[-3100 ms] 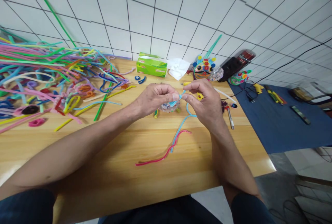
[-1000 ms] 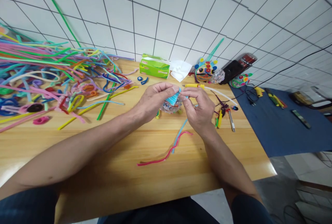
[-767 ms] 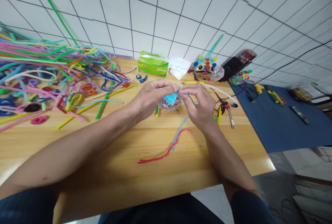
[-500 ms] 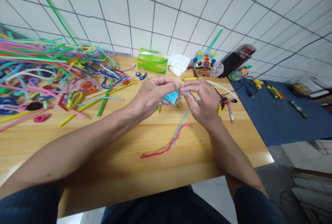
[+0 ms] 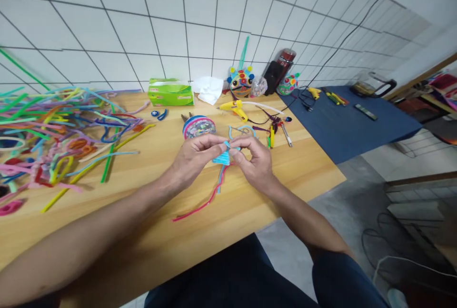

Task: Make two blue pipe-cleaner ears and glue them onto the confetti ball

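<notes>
The left hand [image 5: 193,158] and right hand [image 5: 255,158] are now drawn back toward the person, their fingertips closer to the pink stem [image 5: 203,207]. The ribbed blue piece [image 5: 221,157], earlier seen against the round ornament [image 5: 200,125], now hangs clear of it, and the ornament's blue and pink rim comes into sight beyond the left hand. The yellow glue gun [image 5: 233,107] is uncovered down to its grip. The view turns rightward, bringing the whole glass pot [image 5: 367,89] into frame
</notes>
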`<state>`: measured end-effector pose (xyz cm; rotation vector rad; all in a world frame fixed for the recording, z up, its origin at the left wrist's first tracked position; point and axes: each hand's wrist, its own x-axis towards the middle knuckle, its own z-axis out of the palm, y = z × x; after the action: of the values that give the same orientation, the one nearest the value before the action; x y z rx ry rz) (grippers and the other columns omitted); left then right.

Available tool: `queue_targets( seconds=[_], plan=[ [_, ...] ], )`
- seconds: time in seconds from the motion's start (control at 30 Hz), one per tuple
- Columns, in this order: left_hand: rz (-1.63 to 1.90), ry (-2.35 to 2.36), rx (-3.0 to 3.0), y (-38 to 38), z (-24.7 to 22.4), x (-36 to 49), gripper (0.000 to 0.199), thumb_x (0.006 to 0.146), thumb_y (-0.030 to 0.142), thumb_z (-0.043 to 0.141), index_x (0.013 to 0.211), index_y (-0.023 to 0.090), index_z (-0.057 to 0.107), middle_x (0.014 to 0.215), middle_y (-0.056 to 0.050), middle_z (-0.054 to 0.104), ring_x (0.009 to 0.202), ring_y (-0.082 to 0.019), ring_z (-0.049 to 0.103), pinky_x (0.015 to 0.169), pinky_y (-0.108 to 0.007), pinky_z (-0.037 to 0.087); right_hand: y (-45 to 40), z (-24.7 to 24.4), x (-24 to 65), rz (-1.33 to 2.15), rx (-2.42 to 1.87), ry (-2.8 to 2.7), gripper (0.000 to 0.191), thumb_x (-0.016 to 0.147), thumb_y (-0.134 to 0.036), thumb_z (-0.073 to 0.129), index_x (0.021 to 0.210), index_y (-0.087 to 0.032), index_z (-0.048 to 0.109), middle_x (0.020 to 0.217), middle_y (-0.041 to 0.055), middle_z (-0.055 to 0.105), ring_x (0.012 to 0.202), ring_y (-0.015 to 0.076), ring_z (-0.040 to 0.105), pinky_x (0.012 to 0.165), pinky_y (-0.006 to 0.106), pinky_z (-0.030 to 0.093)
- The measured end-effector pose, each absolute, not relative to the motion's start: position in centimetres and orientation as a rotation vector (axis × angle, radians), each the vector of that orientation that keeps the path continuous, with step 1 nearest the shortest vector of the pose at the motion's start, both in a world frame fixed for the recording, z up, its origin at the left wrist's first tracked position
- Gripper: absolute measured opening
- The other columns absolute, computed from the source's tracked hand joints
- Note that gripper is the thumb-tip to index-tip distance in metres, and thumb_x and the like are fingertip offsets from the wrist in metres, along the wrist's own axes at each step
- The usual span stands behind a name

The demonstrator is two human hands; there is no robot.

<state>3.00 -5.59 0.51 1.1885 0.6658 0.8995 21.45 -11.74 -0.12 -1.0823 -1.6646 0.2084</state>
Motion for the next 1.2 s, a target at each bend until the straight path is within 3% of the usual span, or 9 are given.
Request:
queue_targets(
  seconds=[0.17,0.33,0.5,0.8,0.93,1.03,1.2],
  plan=[
    [0.773,0.771,1.25,-6.5,0.4,2.6,0.031,0.073,0.044,0.094,0.087,0.019,0.081,0.075,0.0,0.074,0.068,-0.013,0.064,0.071,-0.028,0.053,-13.1,-1.5,23.7,0.294,-1.19,-1.79,0.017,0.098,-0.028,0.075,0.115,-0.027,0.074,0.112,0.0051,0.083,0.101,0.0213,0.077,0.09,0.039,0.063],
    [0.694,0.902,1.278,-7.2,-1.1,0.3,0.035,0.073,0.048,0.091,0.085,0.019,0.077,0.071,0.002,0.067,0.064,-0.011,0.056,0.065,-0.027,0.045,-12.8,-2.8,27.2,0.427,-1.446,-1.747,0.013,0.095,-0.031,0.072,0.106,-0.026,0.076,0.108,0.0057,0.084,0.099,0.024,0.077,0.093,0.043,0.062],
    [0.639,0.94,1.232,-7.1,-3.0,-2.3,0.04,0.074,0.054,0.091,0.087,0.019,0.074,0.075,0.001,0.069,0.067,-0.013,0.058,0.067,-0.027,0.047,-10.8,-2.9,28.6,0.516,-1.593,-1.681,0.024,0.092,-0.04,0.073,0.11,-0.024,0.074,0.114,0.0087,0.083,0.103,0.0265,0.077,0.092,0.045,0.062],
    [0.815,0.923,1.166,-6.4,-4.7,-4.2,0.046,0.074,0.059,0.093,0.087,0.019,0.075,0.077,-0.001,0.068,0.069,-0.014,0.058,0.068,-0.028,0.049,-2.8,-3.1,26.0,0.55,-1.538,-1.882,0.056,0.086,-0.032,0.075,0.139,-0.022,0.062,0.144,0.0166,0.072,0.129,0.0309,0.072,0.111,0.055,0.058],
    [0.918,0.947,1.143,-6.0,-5.1,-4.5,0.043,0.076,0.056,0.093,0.088,0.019,0.076,0.078,-0.001,0.068,0.07,-0.015,0.058,0.069,-0.028,0.049,-0.2,-2.6,24.5,0.743,-1.41,-2.032,0.093,0.081,-0.043,0.087,0.161,-0.018,0.046,0.168,0.0243,0.053,0.154,0.0374,0.056,0.126,0.061,0.047],
    [1.017,0.95,1.144,-5.3,-5.2,-4.7,0.038,0.079,0.052,0.091,0.088,0.019,0.077,0.095,-0.006,0.075,0.081,-0.017,0.064,0.075,-0.029,0.051,0.7,-2.3,23.5,0.887,-1.34,-2.088,0.118,0.072,-0.046,0.096,0.17,-0.02,0.035,0.178,0.0232,0.039,0.163,0.0395,0.046,0.134,0.061,0.039],
    [1.052,0.916,1.164,-4.2,-5.1,-4.9,0.036,0.08,0.049,0.092,0.087,0.017,0.077,0.144,-0.016,0.072,0.116,-0.027,0.071,0.092,-0.034,0.055,0.8,-3.0,22.4,0.909,-1.337,-2.058,0.117,0.069,-0.039,0.099,0.168,-0.022,0.038,0.17,0.0202,0.051,0.155,0.0384,0.054,0.132,0.06,0.042]
  ],
)
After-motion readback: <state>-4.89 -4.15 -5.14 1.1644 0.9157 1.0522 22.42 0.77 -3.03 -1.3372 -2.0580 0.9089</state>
